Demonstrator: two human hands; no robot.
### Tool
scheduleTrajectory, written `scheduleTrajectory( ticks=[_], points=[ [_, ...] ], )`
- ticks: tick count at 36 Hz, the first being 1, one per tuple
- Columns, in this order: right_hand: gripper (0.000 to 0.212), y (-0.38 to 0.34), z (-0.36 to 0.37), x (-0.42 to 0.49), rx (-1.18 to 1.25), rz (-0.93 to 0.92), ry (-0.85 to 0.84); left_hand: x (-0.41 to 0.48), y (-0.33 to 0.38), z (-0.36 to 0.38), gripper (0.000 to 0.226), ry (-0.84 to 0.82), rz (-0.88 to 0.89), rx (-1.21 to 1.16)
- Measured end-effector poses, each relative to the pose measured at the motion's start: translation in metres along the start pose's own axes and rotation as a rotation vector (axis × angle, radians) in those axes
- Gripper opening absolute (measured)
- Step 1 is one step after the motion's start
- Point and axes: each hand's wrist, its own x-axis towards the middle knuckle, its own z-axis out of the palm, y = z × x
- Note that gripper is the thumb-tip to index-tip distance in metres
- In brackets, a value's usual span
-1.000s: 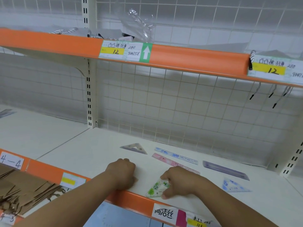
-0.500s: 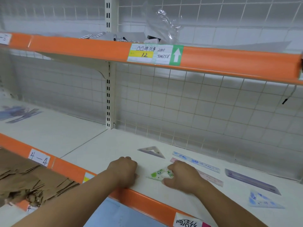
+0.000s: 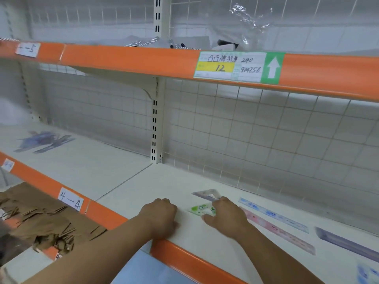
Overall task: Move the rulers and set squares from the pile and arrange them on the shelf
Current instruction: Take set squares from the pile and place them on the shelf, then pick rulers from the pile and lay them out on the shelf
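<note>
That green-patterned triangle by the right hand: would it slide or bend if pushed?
The green set square looks thin, flat plastic, so probably light and fairly stiff. Lying flat on the smooth shelf, it likely slides easily but resists lifting.

My left hand (image 3: 160, 216) rests at the shelf's (image 3: 143, 187) front edge; just right of it, my right hand (image 3: 227, 218) holds a set square (image 3: 200, 210). A second set square (image 3: 207, 194) lies behind it, rulers (image 3: 272, 214) to the right, the pile (image 3: 45, 140) far left.

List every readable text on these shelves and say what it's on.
"4—4": paper label on the lower shelf's orange edge.
"—5": paper slip on the upper shelf's edge, start unclear.
"12", "240", "904756": price tag, upper edge; its handwritten characters unreadable.
White up-arrow: green patch of that tag.
Far-left sticker: blurred.
</note>
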Motion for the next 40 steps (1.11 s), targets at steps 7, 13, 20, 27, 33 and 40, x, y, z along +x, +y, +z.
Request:
scheduleTrajectory(
  ticks=[7, 13, 20, 27, 33, 40],
  points=[
    [0.040, -0.001, 0.000, 0.005, 0.028, 0.020, -0.049, 0.001, -0.004, 0.001, 0.039, -0.008, 0.005, 0.002],
    [0.040, 0.000, 0.000, 0.005, 0.051, 0.035, -0.071, 0.002, -0.005, 0.002, 0.037, -0.008, 0.009, 0.007],
    [0.043, -0.002, -0.003, 0.004, 0.057, 0.055, -0.090, 0.004, -0.005, 0.003, 0.039, -0.009, 0.002, -0.006],
    [0.055, -0.010, -0.005, -0.003, 0.067, 0.027, 0.001, 0.001, -0.005, 0.004, 0.039, -0.004, -0.002, -0.007],
    [0.030, -0.027, -0.008, -0.019, 0.049, -0.082, 0.075, -0.008, 0.002, 0.004, 0.038, 0.061, -0.068, -0.015],
    [0.034, -0.043, -0.016, -0.029, 0.030, -0.217, 0.079, -0.032, 0.006, 0.000, 0.034, 0.121, -0.169, -0.054]
  ],
)
